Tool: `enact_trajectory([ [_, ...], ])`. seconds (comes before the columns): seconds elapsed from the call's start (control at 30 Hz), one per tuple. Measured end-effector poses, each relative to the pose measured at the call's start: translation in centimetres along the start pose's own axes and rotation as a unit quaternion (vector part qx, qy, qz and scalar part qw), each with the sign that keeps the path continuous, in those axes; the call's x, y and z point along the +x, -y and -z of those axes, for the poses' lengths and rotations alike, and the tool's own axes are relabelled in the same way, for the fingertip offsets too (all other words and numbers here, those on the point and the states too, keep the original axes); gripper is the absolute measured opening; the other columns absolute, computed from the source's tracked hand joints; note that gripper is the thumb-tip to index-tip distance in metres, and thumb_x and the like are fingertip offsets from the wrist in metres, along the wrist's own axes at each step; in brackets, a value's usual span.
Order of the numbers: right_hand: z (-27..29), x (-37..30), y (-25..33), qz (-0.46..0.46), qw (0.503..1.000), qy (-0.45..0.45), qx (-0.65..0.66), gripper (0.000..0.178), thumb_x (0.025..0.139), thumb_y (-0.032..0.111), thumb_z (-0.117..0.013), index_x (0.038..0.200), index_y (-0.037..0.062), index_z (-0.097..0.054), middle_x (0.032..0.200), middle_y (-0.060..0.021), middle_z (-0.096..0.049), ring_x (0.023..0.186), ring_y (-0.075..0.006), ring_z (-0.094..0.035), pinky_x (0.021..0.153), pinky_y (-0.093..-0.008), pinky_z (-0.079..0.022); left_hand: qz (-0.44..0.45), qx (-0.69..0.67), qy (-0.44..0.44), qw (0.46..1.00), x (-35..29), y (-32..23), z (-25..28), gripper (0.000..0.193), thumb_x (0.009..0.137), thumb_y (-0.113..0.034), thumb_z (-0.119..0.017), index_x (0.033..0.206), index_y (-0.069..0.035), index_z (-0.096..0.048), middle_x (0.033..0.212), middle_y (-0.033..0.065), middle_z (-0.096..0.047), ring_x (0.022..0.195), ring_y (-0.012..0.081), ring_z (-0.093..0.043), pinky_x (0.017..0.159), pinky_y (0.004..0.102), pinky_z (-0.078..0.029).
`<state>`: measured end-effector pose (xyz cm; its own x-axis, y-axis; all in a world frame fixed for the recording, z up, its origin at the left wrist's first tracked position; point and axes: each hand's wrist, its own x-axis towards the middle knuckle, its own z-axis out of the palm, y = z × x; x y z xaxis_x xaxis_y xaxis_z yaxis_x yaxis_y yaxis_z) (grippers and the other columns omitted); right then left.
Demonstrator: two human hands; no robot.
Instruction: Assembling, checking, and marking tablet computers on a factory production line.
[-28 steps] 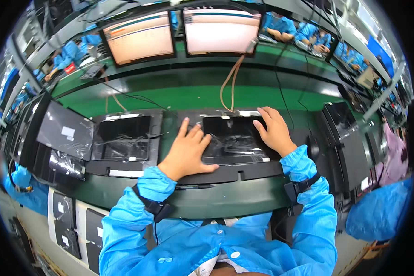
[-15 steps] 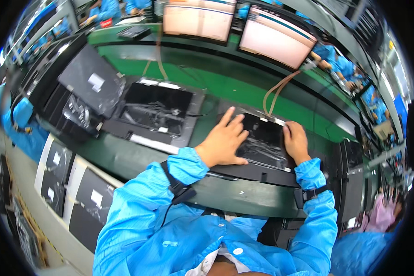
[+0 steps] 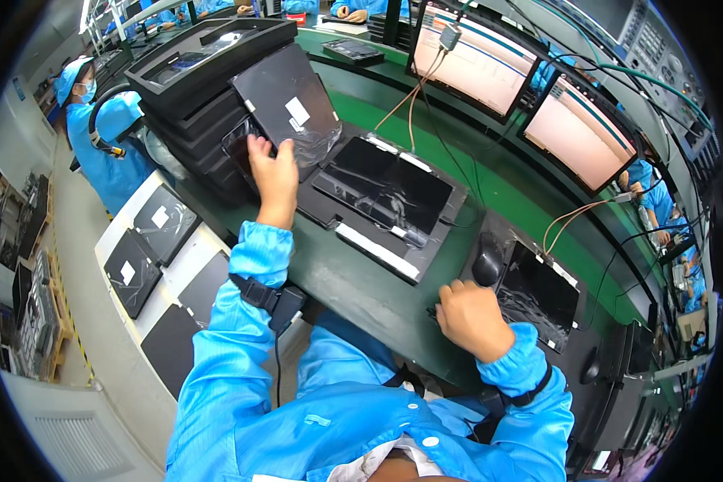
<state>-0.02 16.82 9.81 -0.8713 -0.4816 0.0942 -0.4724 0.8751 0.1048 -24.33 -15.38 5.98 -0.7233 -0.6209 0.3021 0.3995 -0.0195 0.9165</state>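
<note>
My left hand (image 3: 275,181) is raised at the left end of the bench, thumb apart from the fingers. Its fingertips overlap a dark, glossy wrapped piece (image 3: 239,149); contact cannot be told. Just behind leans a flat grey panel (image 3: 285,92) in clear film with a white label. My right hand (image 3: 474,320) is curled closed near the bench's front edge, a small dark bit showing at its fingertips. Right of it lie a black mouse (image 3: 488,261) and a film-covered screen panel (image 3: 538,293). Between my hands, another screen panel (image 3: 386,189) rests in a dark fixture.
Black trays (image 3: 209,104) are stacked at the bench's left end. Two monitors (image 3: 474,60) stand behind on the right, with cables hanging down. A white side table (image 3: 157,277) at lower left holds several dark panels. A person in blue (image 3: 108,145) is at far left.
My view has swung left. My left hand has left the right-hand screen panel for the leaning grey panel; my right hand has come off that screen panel's edge and curled closed.
</note>
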Motion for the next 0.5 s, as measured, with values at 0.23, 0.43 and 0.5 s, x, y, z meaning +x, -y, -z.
enact_trajectory([
  [0.23,0.5,-6.0,1.9,-0.094,0.992,0.055,-0.066,0.021,0.079,0.008,-0.063,0.099,0.0040,-0.059,0.096,-0.0097,-0.058,0.092,-0.0259,-0.062,0.064,-0.0355,-0.054,-0.125,0.160,-0.053,0.978,3.3,2.3,-0.9,0.051,0.082,-0.019,-0.081,0.122,0.005,-0.060,0.114,0.0198,-0.060,0.110,0.0337,-0.061,0.096,0.0437,-0.049],
  [0.43,-1.6,-7.7,2.7,-0.104,0.992,-0.005,-0.075,0.041,0.083,0.005,-0.065,0.124,-0.0011,-0.060,0.109,-0.0141,-0.061,0.096,-0.0284,-0.062,0.072,-0.0364,-0.055,-0.196,0.045,-0.015,0.980,0.4,-0.7,-2.0,0.021,0.088,-0.011,-0.076,0.103,-0.001,-0.065,0.084,0.0130,-0.069,0.079,0.0244,-0.069,0.073,0.0365,-0.052],
  [0.5,-2.2,-7.5,2.8,-0.114,0.990,-0.040,-0.073,0.036,0.086,0.001,-0.066,0.121,-0.0023,-0.060,0.109,-0.0155,-0.061,0.095,-0.0320,-0.062,0.073,-0.0397,-0.056,-0.224,-0.015,-0.030,0.974,-1.5,-2.9,-0.6,0.019,0.090,-0.009,-0.076,0.103,-0.001,-0.065,0.081,0.0087,-0.068,0.074,0.0174,-0.067,0.073,0.0311,-0.054],
])
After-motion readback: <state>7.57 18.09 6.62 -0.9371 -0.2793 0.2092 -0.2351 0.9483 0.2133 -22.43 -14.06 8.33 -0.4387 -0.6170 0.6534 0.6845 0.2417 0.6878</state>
